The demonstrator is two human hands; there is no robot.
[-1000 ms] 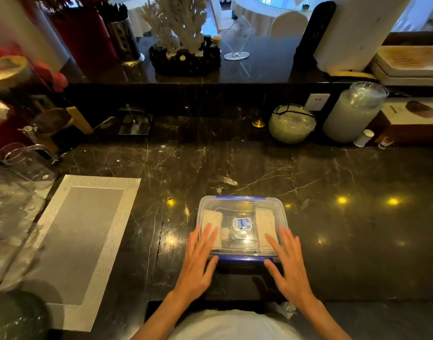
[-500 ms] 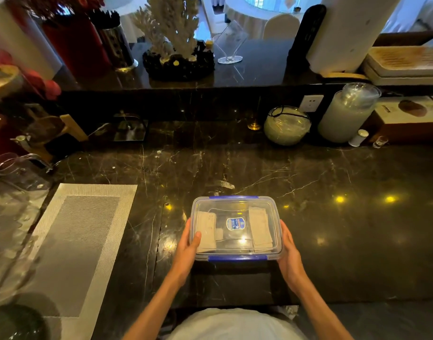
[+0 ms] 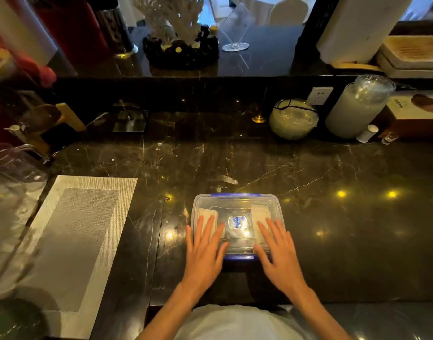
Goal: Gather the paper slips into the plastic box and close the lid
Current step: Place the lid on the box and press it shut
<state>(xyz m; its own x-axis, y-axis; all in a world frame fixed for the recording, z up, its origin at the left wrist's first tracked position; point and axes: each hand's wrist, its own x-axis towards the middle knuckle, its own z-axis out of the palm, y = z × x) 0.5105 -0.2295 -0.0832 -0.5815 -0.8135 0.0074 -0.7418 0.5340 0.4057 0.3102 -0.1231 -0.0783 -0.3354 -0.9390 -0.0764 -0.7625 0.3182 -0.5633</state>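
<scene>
Closing step: left hand point(image 3: 204, 251) and right hand point(image 3: 279, 251), fingers spread flat, on lid point(image 3: 237, 204) of plastic box point(image 3: 280, 217) over paper slips point(image 3: 259, 212); next, probably press the blue latches shut.

No text can be read with certainty. A small blue and white label point(image 3: 237, 222) is seen at the middle of the clear lid point(image 3: 237, 204) of the plastic box, but its print is too small to be made out. A few dark characters are printed on the carton point(image 3: 417, 106) at the far right, and these are too blurred to be read.
</scene>
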